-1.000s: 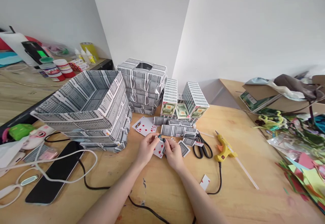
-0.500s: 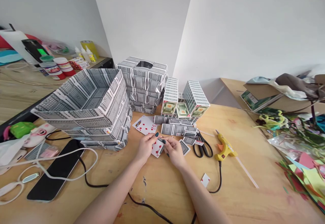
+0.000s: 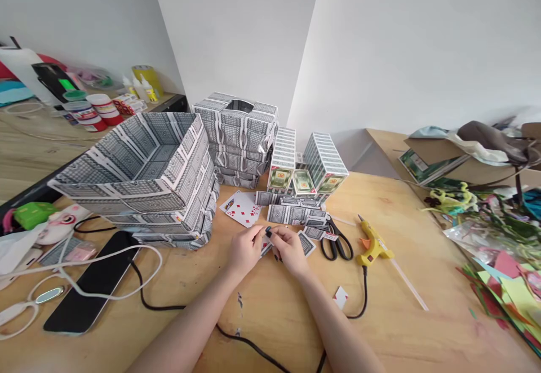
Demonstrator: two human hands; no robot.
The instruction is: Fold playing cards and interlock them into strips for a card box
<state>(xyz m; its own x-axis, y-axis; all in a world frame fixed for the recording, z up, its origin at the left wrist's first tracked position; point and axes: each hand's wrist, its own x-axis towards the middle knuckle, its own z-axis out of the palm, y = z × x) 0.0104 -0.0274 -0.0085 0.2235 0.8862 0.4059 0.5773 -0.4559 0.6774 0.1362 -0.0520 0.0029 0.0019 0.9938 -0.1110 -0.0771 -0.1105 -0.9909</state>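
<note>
One card (image 3: 265, 248) between left hand (image 3: 244, 251) and right hand (image 3: 292, 253), bare table (image 3: 276, 311) nearer

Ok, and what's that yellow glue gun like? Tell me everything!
The glue gun is yellow plastic with an orange trigger. It lies on its side on the wooden table, nozzle pointing away from the person, just right of the black scissors. A clear glue stick pokes out its back, and a black cord runs from its handle. No hand touches it.
</note>
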